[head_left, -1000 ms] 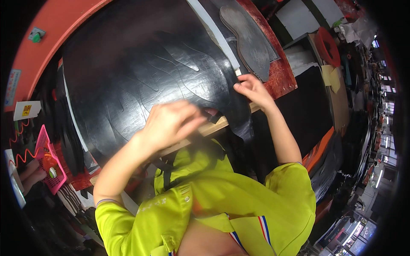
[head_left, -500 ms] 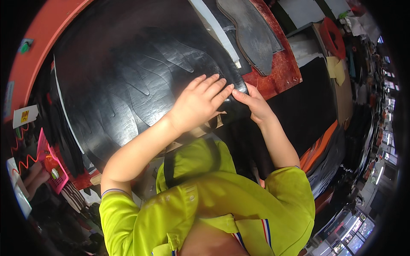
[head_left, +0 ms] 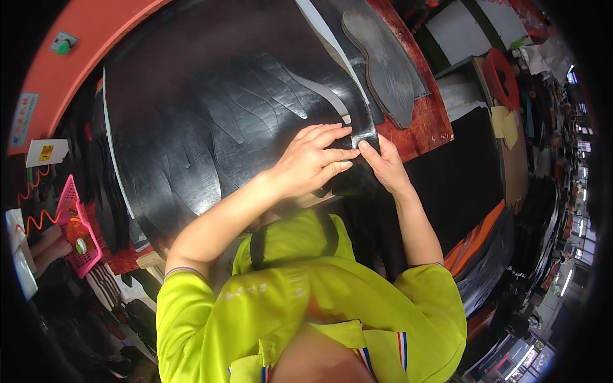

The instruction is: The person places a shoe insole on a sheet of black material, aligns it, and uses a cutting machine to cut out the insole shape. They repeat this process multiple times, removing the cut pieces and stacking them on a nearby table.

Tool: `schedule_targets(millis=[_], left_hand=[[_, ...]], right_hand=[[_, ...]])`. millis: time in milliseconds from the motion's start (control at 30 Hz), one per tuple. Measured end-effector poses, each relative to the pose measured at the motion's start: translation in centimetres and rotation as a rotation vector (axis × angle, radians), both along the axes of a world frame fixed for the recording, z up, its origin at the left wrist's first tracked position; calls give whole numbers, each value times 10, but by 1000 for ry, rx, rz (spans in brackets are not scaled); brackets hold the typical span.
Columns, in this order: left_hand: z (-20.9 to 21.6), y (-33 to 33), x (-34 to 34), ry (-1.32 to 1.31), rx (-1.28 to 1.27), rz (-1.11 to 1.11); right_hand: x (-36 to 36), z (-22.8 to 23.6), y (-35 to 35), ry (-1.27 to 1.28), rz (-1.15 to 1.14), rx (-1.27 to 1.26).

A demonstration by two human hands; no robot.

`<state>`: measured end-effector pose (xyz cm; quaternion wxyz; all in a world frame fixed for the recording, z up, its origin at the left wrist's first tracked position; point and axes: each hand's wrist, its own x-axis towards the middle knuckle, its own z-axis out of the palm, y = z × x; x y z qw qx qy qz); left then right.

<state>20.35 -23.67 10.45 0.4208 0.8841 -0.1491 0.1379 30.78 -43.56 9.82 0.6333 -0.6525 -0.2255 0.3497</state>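
Note:
A large black sheet (head_left: 249, 96), rubber- or leather-like, lies before me with several long curved cut lines in it. Near its right edge a cut gapes, and a pale layer (head_left: 325, 96) shows through. My right hand (head_left: 387, 167) pinches the sheet's black edge strip (head_left: 362, 121) between thumb and fingers, slightly raised. With fingers stretched out, my left hand (head_left: 313, 156) lies over the near right corner of the sheet, its fingertips touching the material beside the strip. What lies beneath the left palm is hidden.
Stacked dark sole-shaped pieces (head_left: 383, 70) lie on a red board (head_left: 431, 118) at the right. An orange-red machine frame (head_left: 83, 57) with a green button stands at the left. A pink basket (head_left: 80, 223) is at the lower left, beside another person's arm (head_left: 51, 255).
The cut near the right edge has opened, with the edge strip pulled away from the sheet. My left hand has shifted slightly right and nearer me, its fingers drawn closer together.

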Motion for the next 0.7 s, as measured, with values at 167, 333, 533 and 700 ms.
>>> schedule_targets(millis=[167,333,533,700], left_hand=[[7,-1,-3,12,-158,79],[10,2,-6,-93,-147,126],[44,6,-8,-405,93,107],[124,149,-37,-672,-922,710]], right_hand=[[-3,7,7,-46,-21,54],[-6,16,9,-48,20,60],[4,14,-7,-151,172,-21],[15,-12,-20,-562,-18,-398]])
